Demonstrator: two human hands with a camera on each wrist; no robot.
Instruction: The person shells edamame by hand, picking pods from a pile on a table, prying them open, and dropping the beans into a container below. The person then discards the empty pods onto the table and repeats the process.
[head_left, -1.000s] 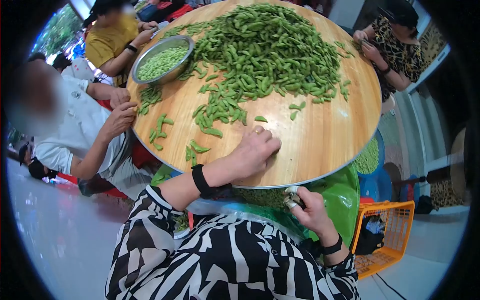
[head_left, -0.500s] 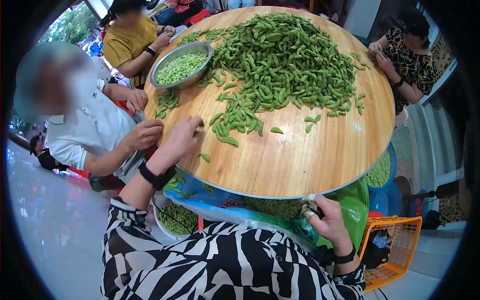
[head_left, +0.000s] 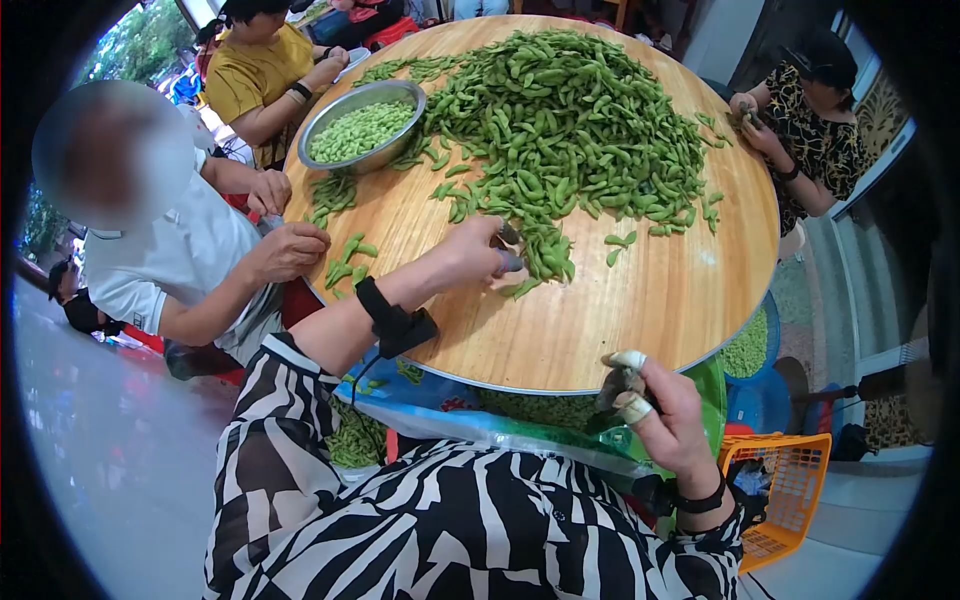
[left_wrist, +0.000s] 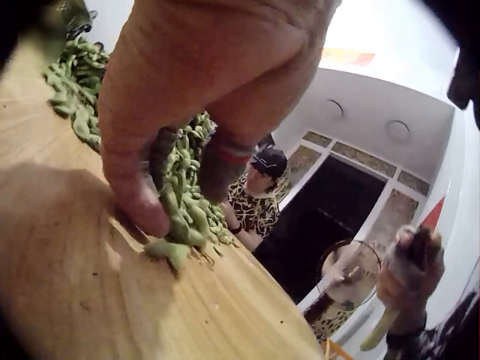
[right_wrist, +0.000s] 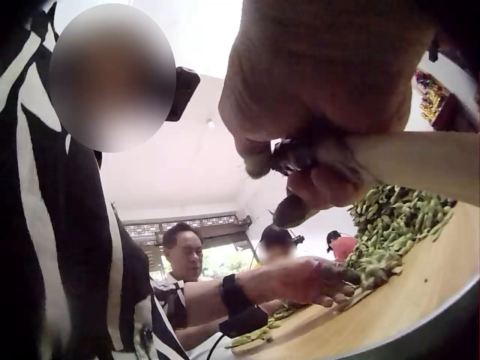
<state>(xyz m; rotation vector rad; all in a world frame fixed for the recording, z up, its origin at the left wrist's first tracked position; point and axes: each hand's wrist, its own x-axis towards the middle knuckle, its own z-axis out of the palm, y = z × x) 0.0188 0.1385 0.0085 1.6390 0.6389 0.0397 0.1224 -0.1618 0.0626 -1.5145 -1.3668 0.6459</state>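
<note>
My left hand [head_left: 475,255] reaches over the round wooden table, and its dark-tipped fingers touch a clump of green soybean pods [head_left: 547,255]. In the left wrist view those fingers point down, with several pods [left_wrist: 184,214] right against them. Near the table's front edge my right hand [head_left: 660,410] is raised with curled fingers. Pale wrapping covers parts of its thumb and index finger. A pale rod-shaped thing [right_wrist: 420,161] sticks out of its grip in the right wrist view. The head view hides this rod behind the hand.
A large heap of pods [head_left: 590,120] lies on the table [head_left: 640,310]. A steel bowl [head_left: 350,160] holds shelled beans. Several people sit around the table. At lower right stands an orange crate [head_left: 790,490] by a blue basin [head_left: 750,390].
My left hand went to the table's left edge, then came back right to the loose pods, which now lie bunched further right. My right hand rose slightly at the table's edge.
</note>
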